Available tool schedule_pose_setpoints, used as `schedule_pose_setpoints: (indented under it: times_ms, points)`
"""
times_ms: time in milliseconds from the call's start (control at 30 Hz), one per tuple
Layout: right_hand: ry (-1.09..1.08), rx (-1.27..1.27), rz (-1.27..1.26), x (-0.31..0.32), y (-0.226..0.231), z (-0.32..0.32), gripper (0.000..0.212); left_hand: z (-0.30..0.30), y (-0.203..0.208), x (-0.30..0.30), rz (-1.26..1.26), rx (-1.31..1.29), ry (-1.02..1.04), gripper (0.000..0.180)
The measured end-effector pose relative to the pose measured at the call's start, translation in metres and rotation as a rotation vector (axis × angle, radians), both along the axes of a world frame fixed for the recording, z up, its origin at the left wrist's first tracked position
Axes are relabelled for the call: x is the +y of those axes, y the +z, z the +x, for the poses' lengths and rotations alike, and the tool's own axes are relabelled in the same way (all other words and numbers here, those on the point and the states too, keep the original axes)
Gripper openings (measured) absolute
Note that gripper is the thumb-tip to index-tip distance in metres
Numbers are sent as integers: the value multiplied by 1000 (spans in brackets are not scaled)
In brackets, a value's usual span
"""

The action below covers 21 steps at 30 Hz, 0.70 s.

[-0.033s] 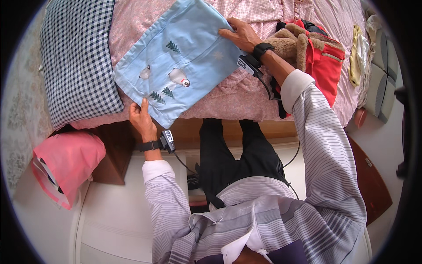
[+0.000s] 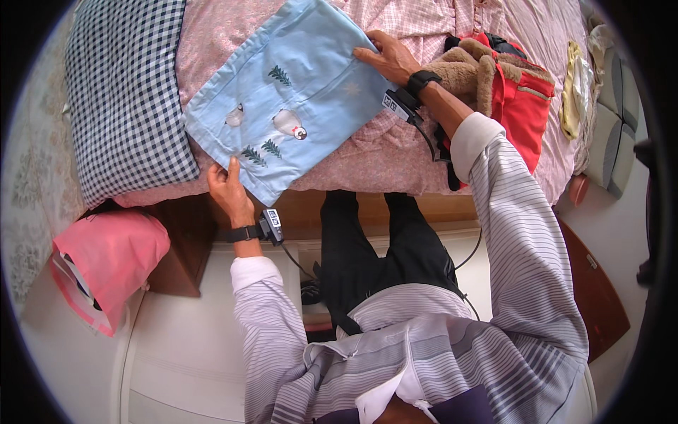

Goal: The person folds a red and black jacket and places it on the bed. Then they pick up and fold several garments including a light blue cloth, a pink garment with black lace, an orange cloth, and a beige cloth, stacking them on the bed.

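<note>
A light-blue cloth piece that looks like a pillowcase (image 2: 318, 106), printed with penguins and green sprigs, is spread at a slant over the bed's near edge. My left hand (image 2: 229, 191) grips its lower left edge, thumb on top and fingers underneath. Up at the right edge, my right hand (image 2: 390, 59) pinches the cloth between thumb and fingers. The fingers beneath the fabric are partly hidden. One corner hangs just past the bed's edge, between my hands.
On the left of the pink bedspread (image 2: 339, 173) lies a checked pillow (image 2: 127, 99). A red garment with brown fleece (image 2: 519, 106) sits right of my right hand. Below the pillow is a pink bag (image 2: 116, 258) by a brown wooden cabinet (image 2: 183, 254). Cables run from my wrist devices.
</note>
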State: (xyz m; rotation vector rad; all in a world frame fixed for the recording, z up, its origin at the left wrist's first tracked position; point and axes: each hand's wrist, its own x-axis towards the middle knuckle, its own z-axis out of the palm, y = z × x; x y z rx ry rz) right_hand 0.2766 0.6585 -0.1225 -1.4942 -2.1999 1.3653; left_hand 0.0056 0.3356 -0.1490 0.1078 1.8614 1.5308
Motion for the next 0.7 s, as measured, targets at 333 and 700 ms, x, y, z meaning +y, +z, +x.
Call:
schedule_pose_setpoints:
  times_ms: [333, 700]
  points:
    - [72, -63, -44, -2, 6, -2, 56, 6, 16, 1, -26, -211, -82, 34]
    - [-19, 149, 21, -63, 82, 20, 39, 3, 86, 0, 51, -114, -215, 39]
